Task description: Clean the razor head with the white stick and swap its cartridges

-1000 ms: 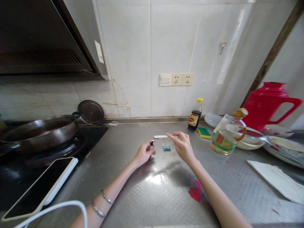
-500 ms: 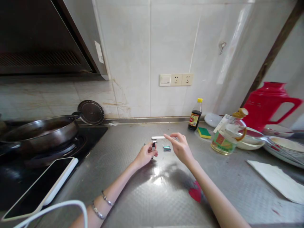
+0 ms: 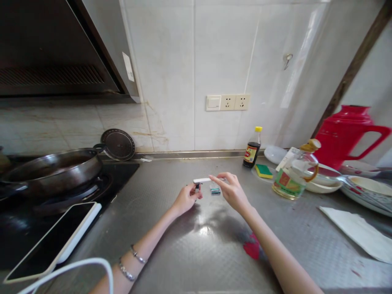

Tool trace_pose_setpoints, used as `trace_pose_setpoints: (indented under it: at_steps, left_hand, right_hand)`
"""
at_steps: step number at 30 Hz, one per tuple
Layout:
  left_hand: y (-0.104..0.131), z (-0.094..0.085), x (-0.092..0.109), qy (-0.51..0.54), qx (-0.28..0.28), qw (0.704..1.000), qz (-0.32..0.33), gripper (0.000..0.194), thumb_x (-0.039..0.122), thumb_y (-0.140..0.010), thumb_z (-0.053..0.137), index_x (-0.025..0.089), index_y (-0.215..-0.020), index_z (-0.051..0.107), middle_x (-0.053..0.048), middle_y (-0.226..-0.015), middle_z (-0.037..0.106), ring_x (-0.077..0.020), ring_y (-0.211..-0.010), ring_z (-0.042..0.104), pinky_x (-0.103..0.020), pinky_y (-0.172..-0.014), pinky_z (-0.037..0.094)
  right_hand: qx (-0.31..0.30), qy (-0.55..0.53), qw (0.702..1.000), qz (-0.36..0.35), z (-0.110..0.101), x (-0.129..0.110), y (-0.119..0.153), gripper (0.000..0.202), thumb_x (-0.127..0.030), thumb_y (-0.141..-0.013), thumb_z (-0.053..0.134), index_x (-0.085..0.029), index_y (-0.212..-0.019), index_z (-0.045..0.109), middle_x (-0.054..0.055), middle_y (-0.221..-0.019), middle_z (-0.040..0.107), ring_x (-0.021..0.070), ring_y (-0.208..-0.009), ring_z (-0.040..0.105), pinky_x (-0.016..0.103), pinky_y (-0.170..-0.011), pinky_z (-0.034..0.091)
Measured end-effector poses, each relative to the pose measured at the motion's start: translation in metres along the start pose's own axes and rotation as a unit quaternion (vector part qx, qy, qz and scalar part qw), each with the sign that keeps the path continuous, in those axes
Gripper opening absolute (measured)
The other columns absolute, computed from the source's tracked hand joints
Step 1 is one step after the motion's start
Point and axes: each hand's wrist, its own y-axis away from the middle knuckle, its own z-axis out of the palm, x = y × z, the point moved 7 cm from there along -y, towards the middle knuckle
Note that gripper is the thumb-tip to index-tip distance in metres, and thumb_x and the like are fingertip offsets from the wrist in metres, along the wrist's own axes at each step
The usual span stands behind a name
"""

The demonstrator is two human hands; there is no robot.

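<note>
My left hand [image 3: 185,200] is closed around a small dark object with a silvery part [image 3: 197,187]; most of it is hidden by the fingers. A slim white stick [image 3: 201,180] extends leftward from my right hand [image 3: 234,191], whose fingers pinch its right end. The stick's left tip lies right at the top of the dark object; I cannot tell whether they are joined. Between the hands, on the metal counter [image 3: 171,253], rests a pair of small green-and-silver cylinders [image 3: 215,191] that look like batteries.
On the left are a pan [image 3: 58,167] on the stove and a phone on a white stand [image 3: 55,241]. To the right stand a soy sauce bottle [image 3: 252,151], a sponge [image 3: 263,171], a glass jug [image 3: 289,181], several dishes and a red thermos [image 3: 343,134].
The white stick has moved slightly left and down, with its tip now at the top of the dark object. My left hand has shifted very little.
</note>
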Motion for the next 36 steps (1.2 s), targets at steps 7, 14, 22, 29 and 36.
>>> trace_pose_setpoints:
  at_steps: [7, 14, 22, 29, 36]
  left_hand:
    - [-0.003, -0.013, 0.007, -0.023, 0.038, 0.999, 0.027, 0.010, 0.024, -0.075, 0.056, 0.016, -0.078, 0.052, 0.001, -0.066, 0.058, -0.0122, -0.065, 0.059, -0.022, -0.063, 0.045]
    - [0.000, -0.009, 0.008, -0.053, 0.035, 0.997, 0.041, 0.011, 0.026, -0.075, 0.059, 0.016, -0.079, 0.057, 0.001, -0.065, 0.059, -0.0124, -0.064, 0.057, -0.022, -0.064, 0.046]
    - [-0.001, -0.009, 0.006, -0.050, 0.032, 0.996, 0.060, 0.012, 0.027, -0.077, 0.057, 0.018, -0.085, 0.058, 0.001, -0.072, 0.061, -0.0134, -0.069, 0.061, -0.024, -0.069, 0.048]
    - [-0.001, -0.009, 0.009, -0.024, 0.037, 0.998, 0.054, 0.007, 0.024, -0.078, 0.055, 0.017, -0.077, 0.054, 0.001, -0.070, 0.058, -0.0137, -0.071, 0.062, -0.025, -0.072, 0.049]
    - [-0.001, -0.008, 0.008, -0.014, 0.032, 0.998, 0.045, 0.010, 0.025, -0.076, 0.058, 0.017, -0.082, 0.055, 0.000, -0.072, 0.060, -0.0139, -0.071, 0.061, -0.026, -0.073, 0.049]
  right_hand:
    - [0.024, 0.004, 0.999, 0.026, -0.006, 0.013, 0.002, 0.047, -0.008, -0.086, 0.039, -0.031, -0.125, 0.051, 0.007, -0.096, 0.052, 0.0177, -0.089, 0.050, 0.035, -0.082, 0.041]
    - [0.007, -0.007, 1.000, -0.003, 0.003, 0.005, 0.004, 0.048, -0.006, -0.086, 0.039, -0.031, -0.126, 0.050, 0.007, -0.096, 0.053, 0.0170, -0.087, 0.050, 0.034, -0.080, 0.041]
    - [0.029, -0.009, 0.999, 0.021, 0.005, 0.008, 0.006, 0.043, -0.011, -0.087, 0.040, -0.031, -0.124, 0.053, 0.006, -0.097, 0.053, 0.0171, -0.088, 0.051, 0.033, -0.080, 0.043]
    - [0.038, -0.010, 0.998, 0.040, 0.006, 0.019, 0.009, 0.043, -0.010, -0.087, 0.039, -0.030, -0.123, 0.053, 0.006, -0.095, 0.053, 0.0174, -0.087, 0.052, 0.034, -0.078, 0.043]
    - [0.002, -0.027, 0.999, 0.032, 0.015, 0.015, 0.010, 0.044, -0.010, -0.088, 0.039, -0.029, -0.125, 0.052, 0.007, -0.096, 0.053, 0.0175, -0.089, 0.052, 0.033, -0.079, 0.042]
